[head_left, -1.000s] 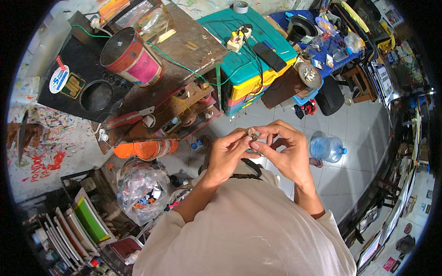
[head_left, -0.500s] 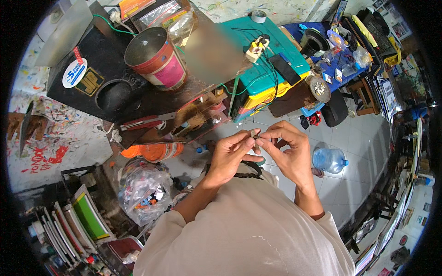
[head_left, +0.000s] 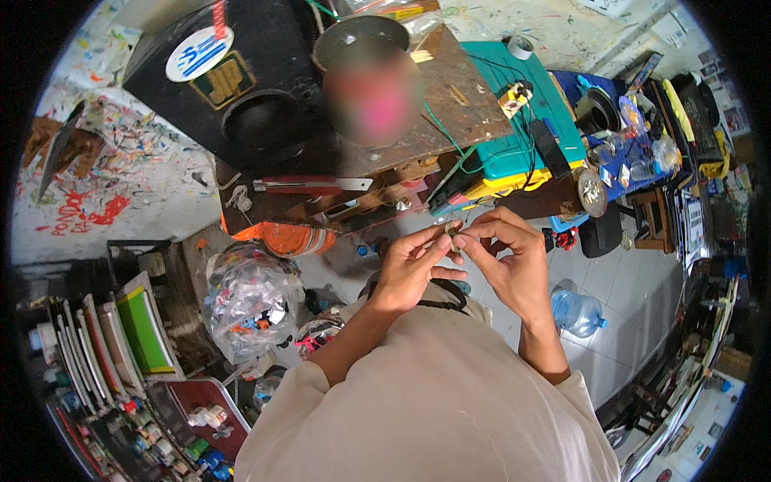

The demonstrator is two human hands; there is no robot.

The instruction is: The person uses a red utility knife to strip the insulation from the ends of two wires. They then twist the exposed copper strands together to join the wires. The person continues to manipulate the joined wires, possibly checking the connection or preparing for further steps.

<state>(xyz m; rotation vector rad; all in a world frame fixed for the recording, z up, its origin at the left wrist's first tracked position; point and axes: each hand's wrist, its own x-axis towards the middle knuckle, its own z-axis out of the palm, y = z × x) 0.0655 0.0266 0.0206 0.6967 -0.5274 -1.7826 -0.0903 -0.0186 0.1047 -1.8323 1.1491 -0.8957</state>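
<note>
My left hand (head_left: 408, 271) and my right hand (head_left: 511, 259) meet in front of my shirt. Between their thumbs and forefingers they pinch a small, dull greenish-brown piece (head_left: 452, 230). It is too small and too covered by the fingertips to name. Both hands are closed at the tips, while the lower fingers of the left stick out loosely. The piece is held above the tiled floor, a little short of the wooden table (head_left: 474, 112).
A black speaker box (head_left: 173, 104) and a bucket (head_left: 361, 40) stand on the table. Right of them lies a teal lid (head_left: 502, 76) with cables. A blue water jug (head_left: 577, 312) rests on the floor at right; a clear plastic bag (head_left: 249, 309) stands at left.
The view has turned, so the table and its things sit farther right. Both hands stay together in nearly the same pinch on the small piece.
</note>
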